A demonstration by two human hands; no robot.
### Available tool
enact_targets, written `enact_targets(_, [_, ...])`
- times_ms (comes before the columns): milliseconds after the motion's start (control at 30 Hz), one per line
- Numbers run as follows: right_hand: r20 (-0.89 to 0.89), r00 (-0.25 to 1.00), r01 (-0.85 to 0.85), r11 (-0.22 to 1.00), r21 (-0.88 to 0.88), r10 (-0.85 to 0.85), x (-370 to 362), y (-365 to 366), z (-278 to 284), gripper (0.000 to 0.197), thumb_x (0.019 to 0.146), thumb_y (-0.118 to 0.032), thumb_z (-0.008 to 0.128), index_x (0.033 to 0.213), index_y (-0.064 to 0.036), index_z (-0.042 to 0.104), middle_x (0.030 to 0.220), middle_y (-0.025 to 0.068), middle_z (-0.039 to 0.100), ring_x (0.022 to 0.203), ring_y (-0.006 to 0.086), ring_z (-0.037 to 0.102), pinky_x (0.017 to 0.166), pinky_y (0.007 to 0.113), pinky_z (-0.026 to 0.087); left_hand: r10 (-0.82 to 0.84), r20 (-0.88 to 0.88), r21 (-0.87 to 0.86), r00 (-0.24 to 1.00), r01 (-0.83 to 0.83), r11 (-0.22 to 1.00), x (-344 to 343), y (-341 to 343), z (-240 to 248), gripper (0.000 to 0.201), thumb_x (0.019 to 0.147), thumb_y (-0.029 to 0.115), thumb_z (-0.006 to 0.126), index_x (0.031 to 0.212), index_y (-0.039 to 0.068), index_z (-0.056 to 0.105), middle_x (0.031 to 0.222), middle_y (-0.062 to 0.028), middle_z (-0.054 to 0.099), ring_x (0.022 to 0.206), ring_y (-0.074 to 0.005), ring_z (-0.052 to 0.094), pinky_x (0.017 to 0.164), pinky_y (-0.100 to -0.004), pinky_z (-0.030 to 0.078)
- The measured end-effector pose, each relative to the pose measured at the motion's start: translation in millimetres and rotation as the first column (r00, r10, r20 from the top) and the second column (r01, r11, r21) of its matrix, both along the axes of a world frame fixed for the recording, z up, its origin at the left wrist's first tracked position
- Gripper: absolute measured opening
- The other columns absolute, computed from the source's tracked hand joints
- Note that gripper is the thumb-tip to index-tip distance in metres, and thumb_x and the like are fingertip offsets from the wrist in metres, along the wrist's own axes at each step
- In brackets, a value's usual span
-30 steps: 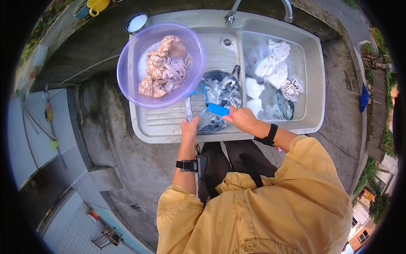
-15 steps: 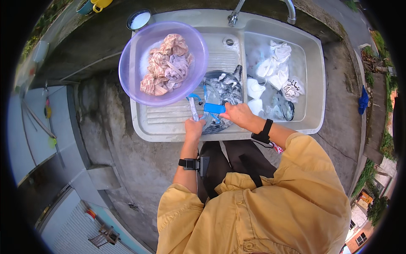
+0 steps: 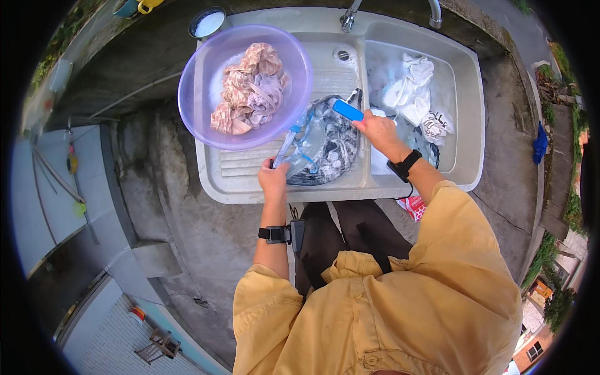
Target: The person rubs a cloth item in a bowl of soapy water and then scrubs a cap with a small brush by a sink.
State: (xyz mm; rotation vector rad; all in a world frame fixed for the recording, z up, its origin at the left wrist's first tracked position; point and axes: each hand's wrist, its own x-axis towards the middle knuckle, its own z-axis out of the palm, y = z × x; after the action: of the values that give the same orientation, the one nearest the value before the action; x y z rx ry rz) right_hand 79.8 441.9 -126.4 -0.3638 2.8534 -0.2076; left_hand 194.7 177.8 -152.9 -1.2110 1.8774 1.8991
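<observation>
My right hand (image 3: 380,133) is closed round a blue scrubbing brush (image 3: 347,110), raised over the washboard side of the sink. My left hand (image 3: 273,180) grips a pale, see-through strap-like piece with a blue end (image 3: 286,145). This piece seems to belong to a soapy, clear-and-dark item with blue trim (image 3: 331,147) lying on the ridged board; its exact kind cannot be made out. White suds streak its dark part. The brush is apart from the item, near its upper right edge.
A purple basin (image 3: 195,94) with pink and lilac clothes (image 3: 253,87) stands at the left of the sink (image 3: 475,125). White cloths (image 3: 412,90) soak in the right compartment. A bowl of white powder (image 3: 208,26) sits behind the basin, and a faucet (image 3: 435,15) rises at the back.
My right hand has lifted the brush up and right, away from the strap-like piece. My left hand has shifted slightly left and up, still holding that piece.
</observation>
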Motion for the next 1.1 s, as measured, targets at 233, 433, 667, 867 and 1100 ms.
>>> enact_targets(233, [0.142, 0.954, 0.282, 0.95, -0.136, -0.263, 27, -23, -6, 0.043, 0.085, -0.041, 0.049, 0.084, 0.0014, 0.052, 0.068, 0.0208, 0.06, 0.066, 0.0386, 0.06, 0.058, 0.046, 0.047, 0.411, 0.123, 0.739, 0.903, -0.36, 0.569, 43, 53, 18, 0.039, 0.087, 0.029, 0.052, 0.116, 0.004, 0.043, 0.117, -0.0114, 0.048, 0.105, -0.024, 0.049, 0.09, -0.0372, 0.04])
enact_targets(433, [0.385, 0.897, 0.307, 0.932, -0.192, -0.216, 134, -75, 24, 0.04, 0.084, -0.038, 0.051, 0.086, 0.0026, 0.051, 0.071, 0.0243, 0.06, 0.067, 0.0411, 0.059, 0.06, 0.049, 0.045, 0.332, 0.16, 0.825, 0.93, -0.31, 0.473, 20, 83, 6, 0.04, 0.093, 0.032, 0.04, 0.12, 0.003, 0.041, 0.121, -0.0125, 0.047, 0.112, -0.0277, 0.046, 0.094, -0.0455, 0.037])
enact_targets(667, [0.2, 0.965, 0.179, 0.983, -0.045, -0.167, 69, -6, 20, 0.042, 0.082, -0.041, 0.054, 0.083, 0.0008, 0.05, 0.062, 0.02, 0.059, 0.061, 0.0371, 0.06, 0.055, 0.045, 0.046, 0.268, 0.018, 0.646, 0.963, -0.215, 0.732, 22, 81, 11, 0.034, 0.087, 0.006, 0.046, 0.12, 0.002, 0.039, 0.118, -0.0118, 0.049, 0.108, -0.027, 0.048, 0.087, -0.0511, 0.042])
enact_targets(867, [0.256, 0.964, -0.051, 0.993, -0.102, 0.076, 110, -1, 27, 0.038, 0.08, -0.039, 0.056, 0.081, -0.0011, 0.05, 0.06, 0.0168, 0.059, 0.057, 0.0347, 0.06, 0.052, 0.044, 0.047, -0.087, -0.042, 0.575, 0.995, 0.095, 0.812, 23, 58, 16, 0.032, 0.083, 0.006, 0.051, 0.114, 0.0, 0.045, 0.106, -0.0119, 0.055, 0.092, -0.0241, 0.057, 0.075, -0.0406, 0.049])
enact_targets(1100, [0.067, 0.997, 0.049, 0.999, -0.011, -0.048, 51, 11, 8, 0.038, 0.082, -0.038, 0.054, 0.083, -0.0007, 0.05, 0.057, 0.0145, 0.059, 0.055, 0.0325, 0.06, 0.05, 0.041, 0.047, -0.1, -0.024, 0.492, 0.995, 0.099, 0.865, 9, 12, 13, 0.027, 0.083, 0.009, 0.053, 0.107, -0.004, 0.051, 0.096, -0.0138, 0.06, 0.083, -0.0256, 0.061, 0.07, -0.0365, 0.051])
